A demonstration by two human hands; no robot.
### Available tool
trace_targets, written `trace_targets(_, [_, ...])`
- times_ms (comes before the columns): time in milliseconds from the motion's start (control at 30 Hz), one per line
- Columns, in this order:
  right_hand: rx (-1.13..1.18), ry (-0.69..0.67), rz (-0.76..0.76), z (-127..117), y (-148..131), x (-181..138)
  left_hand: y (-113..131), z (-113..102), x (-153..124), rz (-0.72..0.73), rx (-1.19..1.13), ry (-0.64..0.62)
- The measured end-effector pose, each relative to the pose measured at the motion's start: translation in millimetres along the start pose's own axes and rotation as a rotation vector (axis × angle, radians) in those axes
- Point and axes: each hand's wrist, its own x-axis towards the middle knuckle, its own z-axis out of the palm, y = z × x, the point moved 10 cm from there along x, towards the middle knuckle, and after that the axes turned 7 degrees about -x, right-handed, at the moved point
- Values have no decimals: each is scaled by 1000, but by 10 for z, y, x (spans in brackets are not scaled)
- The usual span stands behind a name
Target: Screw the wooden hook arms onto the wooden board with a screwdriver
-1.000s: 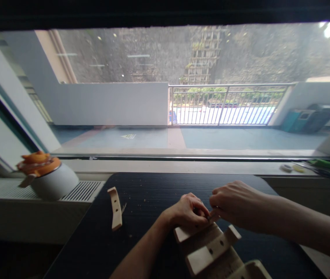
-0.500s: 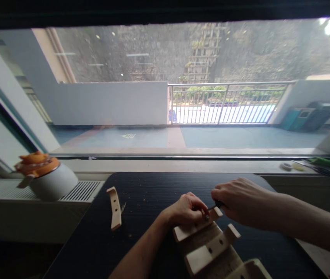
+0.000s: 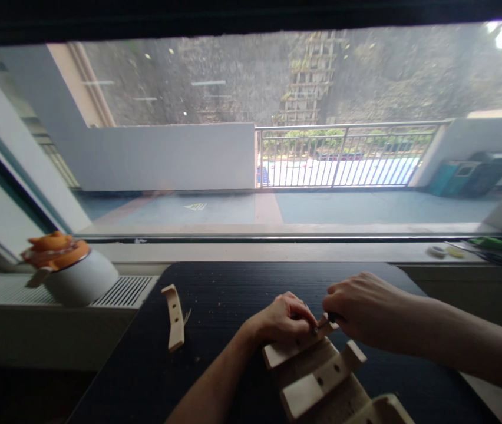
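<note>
My left hand [image 3: 284,320] is closed over a pale wooden hook [image 3: 276,354], its fingers pressing the piece onto a wooden board [image 3: 293,372]. At those fingertips is a small shiny spot, perhaps a screw; I cannot make it out clearly. In my right hand [image 3: 359,303] is a screwdriver [image 3: 332,317] with a dark handle, its thin shaft pointing left and down to the left fingertips. A second wooden hook [image 3: 306,393] with two dark holes lies across the same board, nearer to me. Another wooden piece [image 3: 386,407] is partly cut off at the bottom edge.
A loose curved wooden piece [image 3: 174,318] with two holes lies on the dark table [image 3: 215,377], among scattered wood crumbs. Left of the table, a white pot with an orange lid [image 3: 81,280] stands on a vented ledge. Tape rolls [image 3: 436,251] and a green cloth [image 3: 501,244] are on the windowsill.
My right hand has tilted and shifted slightly, bringing the screwdriver's handle a little lower. My left hand stays in place on the wooden hook.
</note>
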Motion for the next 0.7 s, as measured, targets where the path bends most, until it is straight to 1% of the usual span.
trace_targets(233, [9, 30, -7, 16, 15, 26, -22, 7, 4, -12, 2, -4])
trace_targets(500, [-10, -14, -18, 44, -8, 33, -49, 1, -13, -21, -14, 5])
trace_targets(700, [8, 8, -33, 36, -9, 28, -41, -12, -21, -36, -31, 12])
